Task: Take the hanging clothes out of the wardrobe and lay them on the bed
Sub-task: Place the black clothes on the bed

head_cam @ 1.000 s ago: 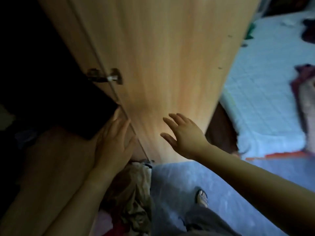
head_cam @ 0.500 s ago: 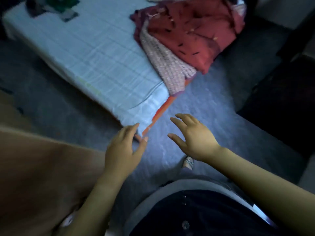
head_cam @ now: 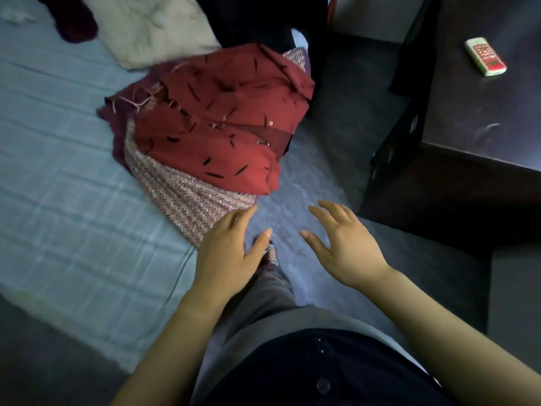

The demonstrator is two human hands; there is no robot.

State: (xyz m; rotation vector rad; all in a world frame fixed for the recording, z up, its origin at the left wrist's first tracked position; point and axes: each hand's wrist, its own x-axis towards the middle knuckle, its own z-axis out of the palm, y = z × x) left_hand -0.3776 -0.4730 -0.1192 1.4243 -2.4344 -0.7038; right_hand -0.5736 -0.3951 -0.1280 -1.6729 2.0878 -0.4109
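Note:
A red garment (head_cam: 222,124) with dark dashes lies heaped on the corner of the bed (head_cam: 58,186), on top of a pink patterned cloth (head_cam: 187,197). My left hand (head_cam: 228,253) hovers near the bed's corner, just below the pink cloth, fingers straight and holding nothing. To its right, over the grey floor, my right hand (head_cam: 345,247) is spread and holds nothing. The wardrobe is out of view.
A pale pillow (head_cam: 152,27) and a dark maroon garment (head_cam: 76,24) lie at the bed's far end. A dark table (head_cam: 483,112) stands at the right with a small white and red box (head_cam: 486,55) on it. Grey floor (head_cam: 322,159) runs between bed and table.
The view has swung from the wardrobe door to the bed and then closer to the clothes pile. Both hands left the wardrobe door and stay held out in front, holding nothing.

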